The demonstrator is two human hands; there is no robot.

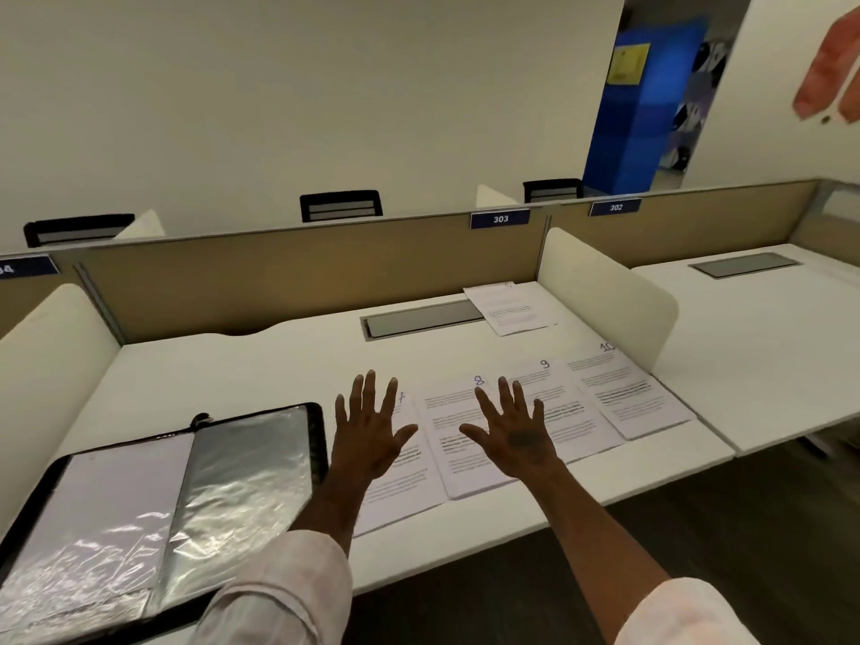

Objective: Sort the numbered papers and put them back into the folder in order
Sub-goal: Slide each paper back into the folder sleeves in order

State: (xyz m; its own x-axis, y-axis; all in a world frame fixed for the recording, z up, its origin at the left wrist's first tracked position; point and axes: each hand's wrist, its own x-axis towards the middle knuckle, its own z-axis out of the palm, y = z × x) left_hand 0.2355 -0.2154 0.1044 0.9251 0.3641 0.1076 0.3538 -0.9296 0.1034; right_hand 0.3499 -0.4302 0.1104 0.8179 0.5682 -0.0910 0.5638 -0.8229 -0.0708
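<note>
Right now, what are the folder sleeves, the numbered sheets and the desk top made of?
Folder sleeves: thin clear plastic, glossy; crinkled with glare streaks.
Numbered sheets: plain white paper, matte; printed text, handwritten numbers.
Desk top: probably white laminate, smooth low sheen; core not visible.

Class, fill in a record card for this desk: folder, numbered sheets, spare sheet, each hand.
Folder: black zip folder with clear plastic sleeves, open, on the desk's left
Numbered sheets: white printed sheet 8, sheet 9, sheet 10, side by side, left to right
Leftmost sheet: number partly hidden behind left hand
Spare sheet: white, at the back by the grey hatch
Left hand: open, fingers spread
Right hand: open, spread over sheet 8 and sheet 9
</note>
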